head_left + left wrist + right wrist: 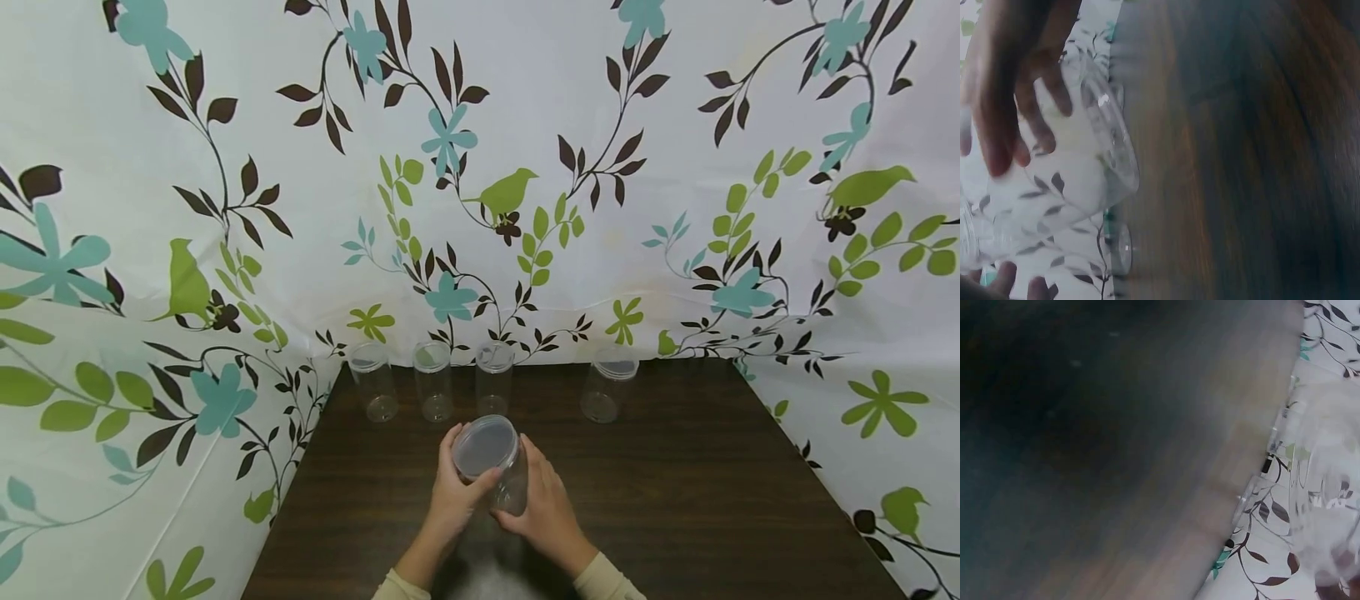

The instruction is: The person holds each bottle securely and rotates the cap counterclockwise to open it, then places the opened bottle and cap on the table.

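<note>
The person's left hand (448,496) and right hand (551,512) held one clear jar (513,487) between them, up over the dark brown table (712,483). The jar was tilted, its grey lid (486,446) turned up toward the head camera. The left hand's grip was closed round the lid end, the thumb on the near side by the rim. The right hand's grip was closed round the lower part, the thumb near the base and the fingers along the right side. Near the back edge stood a far-left jar (377,392), a second jar (435,392) and a third jar (494,385), then, past a wider gap, a fourth jar (606,396). Behind them was a white sheet (525,108) printed with leaves, birds and flowers.
</note>
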{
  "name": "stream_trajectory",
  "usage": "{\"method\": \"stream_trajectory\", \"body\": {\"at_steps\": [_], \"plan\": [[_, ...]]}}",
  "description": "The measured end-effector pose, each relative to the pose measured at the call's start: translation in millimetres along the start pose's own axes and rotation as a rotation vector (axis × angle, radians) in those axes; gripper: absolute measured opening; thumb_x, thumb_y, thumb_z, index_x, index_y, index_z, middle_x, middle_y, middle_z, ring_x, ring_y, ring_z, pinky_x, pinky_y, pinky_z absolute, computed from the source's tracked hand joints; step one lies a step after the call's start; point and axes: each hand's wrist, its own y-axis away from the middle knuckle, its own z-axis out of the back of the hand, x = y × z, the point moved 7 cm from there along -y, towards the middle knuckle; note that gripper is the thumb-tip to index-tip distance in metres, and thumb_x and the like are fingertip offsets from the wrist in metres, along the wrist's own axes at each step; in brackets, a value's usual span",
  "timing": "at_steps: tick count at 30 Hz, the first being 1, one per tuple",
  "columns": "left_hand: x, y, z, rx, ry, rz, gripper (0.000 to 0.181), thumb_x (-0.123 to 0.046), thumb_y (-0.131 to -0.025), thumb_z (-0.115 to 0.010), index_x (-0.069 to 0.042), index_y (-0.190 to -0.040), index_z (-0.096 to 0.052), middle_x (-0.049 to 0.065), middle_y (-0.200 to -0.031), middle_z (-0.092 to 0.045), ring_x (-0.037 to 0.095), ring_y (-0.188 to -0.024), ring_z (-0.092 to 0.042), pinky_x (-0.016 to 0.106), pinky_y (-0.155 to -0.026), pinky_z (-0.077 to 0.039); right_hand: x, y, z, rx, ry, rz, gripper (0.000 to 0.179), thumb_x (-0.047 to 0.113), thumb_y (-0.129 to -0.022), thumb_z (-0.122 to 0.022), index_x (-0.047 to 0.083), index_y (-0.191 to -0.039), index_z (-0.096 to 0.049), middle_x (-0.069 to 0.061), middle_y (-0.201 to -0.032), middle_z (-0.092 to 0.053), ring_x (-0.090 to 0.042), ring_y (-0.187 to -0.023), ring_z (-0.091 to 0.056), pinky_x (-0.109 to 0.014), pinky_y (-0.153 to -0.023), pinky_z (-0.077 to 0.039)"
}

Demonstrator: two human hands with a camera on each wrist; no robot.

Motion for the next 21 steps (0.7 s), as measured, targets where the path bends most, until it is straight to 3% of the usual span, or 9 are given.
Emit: {"method": "stream_trajectory", "body": {"at_steps": [2,6,15,21], "plan": [[-0.4,-0.3,-3.5,-0.028,-0.007,0.003,0.093,-0.019,-0.083,-0.084,-0.009,-0.155,-0.026,0.011,-0.159,-0.038,0.032,-0.132,-0.048,0.042,-0.101,-0.045,1,1.5,2,-0.071,0.092,0.006,0.130,0.039,-0.051,-0.101,0.000,-0.154,-0.033,-0.016,-0.145,-0.049,-0.035,-0.120,-0.057,-0.055,-0.083,-0.053],[-2.1,-2.3,-4.6,-0.063,-0.005,-0.005,0.091,-0.019,-0.082,-0.085,-0.008,-0.154,-0.030,0.011,-0.157,-0.041,0.033,-0.131,-0.049,0.043,-0.100,-0.046,1,2.8,4,-0.132,0.148,0.020,0.132,0.040,-0.047,-0.102,-0.001,-0.153,-0.035,-0.016,-0.142,-0.051,-0.035,-0.118,-0.058,-0.054,-0.079,-0.054],[-3.7,-8.2,3.0,-0.109,0.081,-0.034,0.086,-0.011,-0.084,-0.082,-0.003,-0.152,-0.031,0.019,-0.151,-0.047,0.034,-0.131,-0.050,0.027,-0.098,-0.047,0,5.6,1,-0.135,0.151,0.007,0.133,0.042,-0.045,-0.102,0.001,-0.153,-0.036,-0.015,-0.138,-0.053,-0.035,-0.114,-0.059,-0.053,-0.076,-0.053],[-3.3,-13.2,19.2,-0.130,0.151,-0.017,0.071,-0.007,-0.092,-0.072,0.002,-0.150,-0.032,0.028,-0.148,-0.044,0.035,-0.128,-0.051,0.021,-0.093,-0.048,-12,7.6,0,-0.114,0.091,-0.044,0.133,0.037,-0.045,-0.103,0.002,-0.154,-0.035,-0.016,-0.139,-0.053,-0.036,-0.113,-0.059,-0.055,-0.081,-0.053]]}}
